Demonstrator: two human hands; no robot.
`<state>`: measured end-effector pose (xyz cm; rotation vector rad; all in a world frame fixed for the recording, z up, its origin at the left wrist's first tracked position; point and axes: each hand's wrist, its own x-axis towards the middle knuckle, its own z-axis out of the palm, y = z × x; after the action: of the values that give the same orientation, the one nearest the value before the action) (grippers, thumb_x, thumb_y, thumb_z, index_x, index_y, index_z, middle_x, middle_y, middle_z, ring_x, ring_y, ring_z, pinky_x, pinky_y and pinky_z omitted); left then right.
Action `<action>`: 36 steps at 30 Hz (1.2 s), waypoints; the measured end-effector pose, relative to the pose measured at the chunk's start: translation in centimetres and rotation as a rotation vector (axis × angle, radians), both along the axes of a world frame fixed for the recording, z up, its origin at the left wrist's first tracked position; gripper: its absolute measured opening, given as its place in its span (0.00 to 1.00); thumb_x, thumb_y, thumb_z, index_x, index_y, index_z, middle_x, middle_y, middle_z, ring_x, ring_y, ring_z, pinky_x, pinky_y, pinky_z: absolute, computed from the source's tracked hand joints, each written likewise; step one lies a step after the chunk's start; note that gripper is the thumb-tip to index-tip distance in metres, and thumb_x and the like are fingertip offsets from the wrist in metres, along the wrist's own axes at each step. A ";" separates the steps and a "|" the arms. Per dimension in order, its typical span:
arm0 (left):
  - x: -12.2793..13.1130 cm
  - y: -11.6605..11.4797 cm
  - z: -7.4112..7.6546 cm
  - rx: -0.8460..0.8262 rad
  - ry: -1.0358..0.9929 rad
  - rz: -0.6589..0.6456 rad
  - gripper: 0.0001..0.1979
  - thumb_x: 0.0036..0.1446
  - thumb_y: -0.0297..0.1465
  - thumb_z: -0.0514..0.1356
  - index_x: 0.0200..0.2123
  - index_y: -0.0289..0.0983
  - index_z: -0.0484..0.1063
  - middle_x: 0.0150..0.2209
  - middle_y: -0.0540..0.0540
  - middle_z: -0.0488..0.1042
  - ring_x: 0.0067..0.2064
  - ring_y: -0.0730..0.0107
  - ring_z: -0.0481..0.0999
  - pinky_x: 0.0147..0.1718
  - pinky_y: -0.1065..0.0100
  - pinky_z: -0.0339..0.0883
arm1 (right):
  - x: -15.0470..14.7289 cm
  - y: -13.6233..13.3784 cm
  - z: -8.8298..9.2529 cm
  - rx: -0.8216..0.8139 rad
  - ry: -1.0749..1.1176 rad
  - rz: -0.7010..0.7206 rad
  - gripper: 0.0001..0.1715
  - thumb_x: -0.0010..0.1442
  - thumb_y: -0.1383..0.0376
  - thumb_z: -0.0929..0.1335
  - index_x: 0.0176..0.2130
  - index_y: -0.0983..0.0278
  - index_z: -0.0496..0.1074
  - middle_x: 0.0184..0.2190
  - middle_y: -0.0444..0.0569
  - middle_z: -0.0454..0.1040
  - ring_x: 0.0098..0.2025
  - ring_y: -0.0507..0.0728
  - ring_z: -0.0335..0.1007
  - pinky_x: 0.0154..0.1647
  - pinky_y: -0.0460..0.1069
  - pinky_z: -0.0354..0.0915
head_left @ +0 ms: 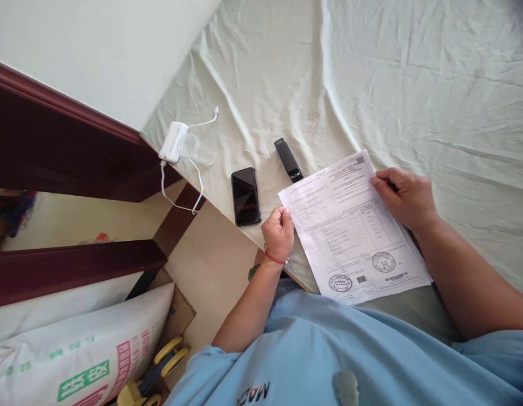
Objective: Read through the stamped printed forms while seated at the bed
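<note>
A printed paper form (350,225) with round and oval ink stamps is held up in front of my body, above the sheet-covered surface. My left hand (278,232), a red string bracelet (276,256) on its wrist, pinches the form's left edge between thumb and fingers. On the opposite side my right hand (403,197) grips the upper right edge, its thumb on top and its fingers partly hidden. More sheets seem to lie beneath the top one. Close to my left hand are a black smartphone (245,196) and a slim black device (288,160).
A pale wrinkled sheet (261,73) covers the surface. At its left edge sits a white power adapter (174,141) with white cables, beside a clear plastic cup (189,146). Dark red wooden furniture (66,135) and a printed white sack (83,349) stand on the left.
</note>
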<state>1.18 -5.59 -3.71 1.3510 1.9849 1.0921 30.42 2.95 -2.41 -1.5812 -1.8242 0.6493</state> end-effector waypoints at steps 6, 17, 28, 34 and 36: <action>0.0 0.0 -0.1 0.000 -0.017 0.007 0.18 0.69 0.46 0.56 0.32 0.41 0.71 0.17 0.55 0.65 0.22 0.72 0.67 0.28 0.67 0.61 | 0.1 0.0 -0.2 -0.003 -0.014 0.001 0.09 0.67 0.56 0.69 0.39 0.54 0.79 0.32 0.47 0.82 0.33 0.62 0.78 0.36 0.57 0.70; -0.1 -0.2 -0.2 0.000 -0.052 0.003 0.19 0.69 0.47 0.56 0.32 0.41 0.71 0.18 0.55 0.64 0.22 0.72 0.67 0.28 0.68 0.60 | 0.1 0.0 -0.1 -0.002 -0.031 -0.005 0.09 0.67 0.57 0.69 0.39 0.54 0.79 0.31 0.47 0.82 0.33 0.62 0.78 0.37 0.57 0.69; -0.1 -0.1 -0.1 0.001 -0.054 0.004 0.17 0.68 0.46 0.57 0.32 0.41 0.71 0.17 0.55 0.65 0.22 0.72 0.68 0.28 0.68 0.61 | 0.1 -0.1 -0.2 -0.003 -0.020 -0.011 0.09 0.67 0.56 0.69 0.39 0.54 0.80 0.30 0.46 0.82 0.32 0.62 0.78 0.36 0.57 0.70; -0.1 -0.1 0.0 -0.004 -0.045 0.002 0.18 0.69 0.46 0.57 0.32 0.41 0.71 0.17 0.55 0.65 0.21 0.72 0.68 0.28 0.68 0.61 | 0.1 -0.1 -0.1 -0.009 -0.018 -0.013 0.09 0.67 0.57 0.69 0.39 0.54 0.80 0.31 0.46 0.81 0.33 0.61 0.77 0.37 0.57 0.70; -0.1 -0.1 0.0 -0.004 -0.050 0.002 0.18 0.69 0.46 0.57 0.32 0.41 0.71 0.17 0.55 0.65 0.21 0.72 0.68 0.28 0.68 0.61 | 0.0 -0.1 -0.1 -0.002 -0.020 -0.014 0.08 0.67 0.57 0.69 0.39 0.54 0.80 0.31 0.46 0.81 0.33 0.61 0.77 0.37 0.56 0.70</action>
<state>1.12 -5.66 -3.74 1.3077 1.9521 1.1108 30.46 2.85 -2.54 -1.6055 -1.8259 0.6315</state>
